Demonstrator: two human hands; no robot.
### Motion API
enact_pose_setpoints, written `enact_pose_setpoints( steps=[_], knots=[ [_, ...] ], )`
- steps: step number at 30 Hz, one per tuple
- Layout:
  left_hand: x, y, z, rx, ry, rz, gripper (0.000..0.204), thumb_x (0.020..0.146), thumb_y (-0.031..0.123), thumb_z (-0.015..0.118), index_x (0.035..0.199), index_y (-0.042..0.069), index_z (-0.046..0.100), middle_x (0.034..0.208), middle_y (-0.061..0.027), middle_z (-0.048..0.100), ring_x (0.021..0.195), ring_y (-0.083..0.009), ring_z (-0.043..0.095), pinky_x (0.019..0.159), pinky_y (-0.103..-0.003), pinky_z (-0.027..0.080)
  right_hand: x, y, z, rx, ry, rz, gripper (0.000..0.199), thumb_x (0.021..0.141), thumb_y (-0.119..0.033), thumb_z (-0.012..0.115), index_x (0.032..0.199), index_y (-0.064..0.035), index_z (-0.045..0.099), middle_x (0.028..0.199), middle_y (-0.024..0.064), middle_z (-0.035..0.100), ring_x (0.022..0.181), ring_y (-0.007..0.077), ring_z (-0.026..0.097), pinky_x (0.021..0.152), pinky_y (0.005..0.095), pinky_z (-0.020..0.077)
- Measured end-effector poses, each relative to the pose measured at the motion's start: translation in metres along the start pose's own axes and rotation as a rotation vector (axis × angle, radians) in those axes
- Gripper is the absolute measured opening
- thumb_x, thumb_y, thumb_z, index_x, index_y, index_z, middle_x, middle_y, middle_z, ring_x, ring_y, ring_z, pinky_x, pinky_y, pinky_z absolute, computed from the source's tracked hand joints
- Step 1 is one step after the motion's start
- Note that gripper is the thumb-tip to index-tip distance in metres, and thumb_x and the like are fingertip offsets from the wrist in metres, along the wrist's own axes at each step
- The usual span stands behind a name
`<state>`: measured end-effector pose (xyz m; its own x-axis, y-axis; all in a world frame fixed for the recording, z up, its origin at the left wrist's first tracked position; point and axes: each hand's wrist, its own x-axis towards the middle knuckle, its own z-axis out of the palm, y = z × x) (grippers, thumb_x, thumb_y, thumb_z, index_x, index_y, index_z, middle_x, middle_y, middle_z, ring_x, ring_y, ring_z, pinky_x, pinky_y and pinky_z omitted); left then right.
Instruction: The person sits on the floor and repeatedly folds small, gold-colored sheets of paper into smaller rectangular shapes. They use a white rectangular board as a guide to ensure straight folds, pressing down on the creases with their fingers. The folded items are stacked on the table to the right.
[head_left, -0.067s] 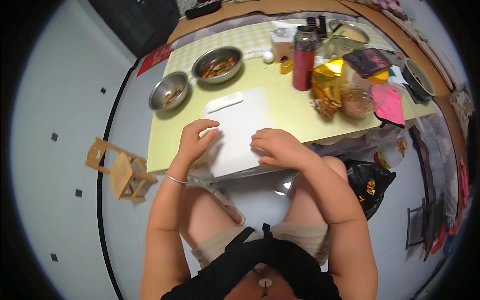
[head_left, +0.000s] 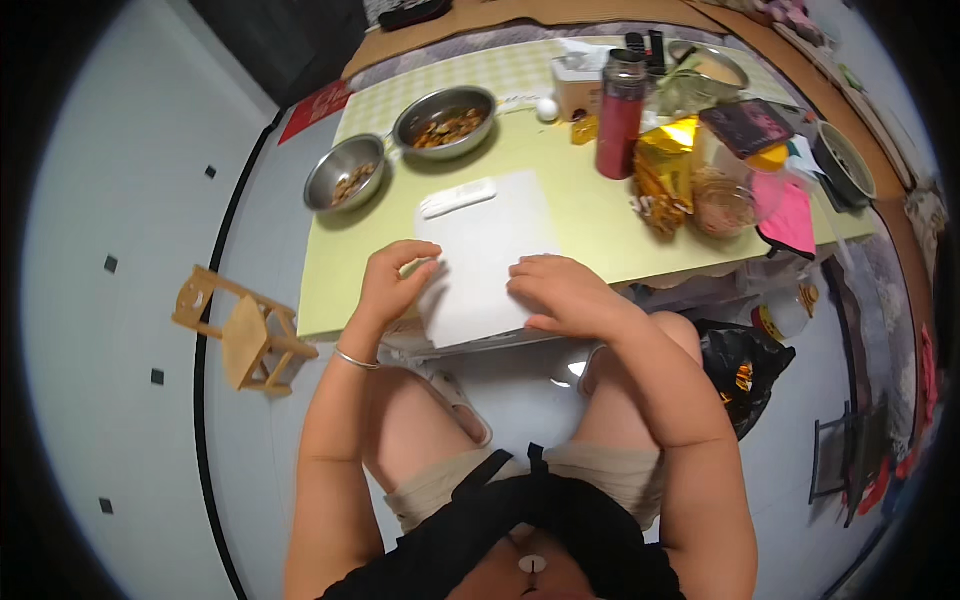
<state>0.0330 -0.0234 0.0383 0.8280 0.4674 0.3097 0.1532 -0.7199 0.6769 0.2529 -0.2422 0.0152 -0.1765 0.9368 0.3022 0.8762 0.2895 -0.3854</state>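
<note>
A flat white sheet or board (head_left: pixel 485 265) lies at the near edge of the table, with a narrow white object (head_left: pixel 458 198) across its far end. At the sheet's left side is my left hand (head_left: pixel 398 285), its fingers curved and thumb apart, holding nothing. My right hand (head_left: pixel 562 292) rests at or just over the right edge, fingers spread and nothing visible in them. Beyond the sheet, to the left, stand two steel bowls: a smaller one (head_left: pixel 322 187) with brownish pieces and a larger one (head_left: pixel 405 133) with brown pieces in liquid.
On the table's right are a red bottle (head_left: pixel 621 125), a gold foil bag (head_left: pixel 672 150), a clear tub (head_left: pixel 722 205) and a pink cloth (head_left: pixel 785 212). A tissue box (head_left: pixel 577 92) stands farther back. A small wooden chair (head_left: pixel 250 330) is left; a black bag (head_left: pixel 745 375) sits right, below the table.
</note>
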Motion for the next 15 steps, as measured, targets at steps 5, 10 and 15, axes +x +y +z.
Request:
enact_pose_setpoints(
  steps=[5,10,15],
  knots=[
    [-0.043,-0.012,0.001,-0.016,-0.114,0.146,0.035,0.079,0.016,0.081,0.111,0.005,0.075,0.119,-0.0113,0.072,0.119,-0.0293,0.064,0.104,-0.041,0.049,0.008,-0.015,0.010,-0.172,-0.099,0.031,0.059,0.074,-0.019,0.083,0.123,-0.0002,0.056,0.143,0.0199,0.052,0.137,0.0391,0.046,0.114,0.0493,0.0411],
    [-0.060,-0.016,0.000,-0.052,-0.171,0.150,0.063,0.069,0.039,0.089,0.119,0.006,0.071,0.134,-0.0109,0.065,0.135,-0.0331,0.053,0.113,-0.046,0.041,0.008,-0.018,-0.004,-0.018,-0.083,0.024,0.031,0.082,-0.017,0.077,0.107,-0.0027,0.066,0.132,0.0159,0.062,0.129,0.0392,0.054,0.106,0.0470,0.0464],
    [-0.057,-0.031,-0.003,-0.239,-0.194,0.178,0.061,0.071,0.043,0.087,0.118,0.007,0.070,0.136,-0.0105,0.065,0.136,-0.0337,0.052,0.117,-0.047,0.037,0.003,-0.007,0.003,0.267,0.103,0.210,0.012,0.087,-0.009,0.073,0.098,-0.0036,0.072,0.105,0.0111,0.075,0.099,0.0306,0.071,0.087,0.0380,0.0561]
  ],
)
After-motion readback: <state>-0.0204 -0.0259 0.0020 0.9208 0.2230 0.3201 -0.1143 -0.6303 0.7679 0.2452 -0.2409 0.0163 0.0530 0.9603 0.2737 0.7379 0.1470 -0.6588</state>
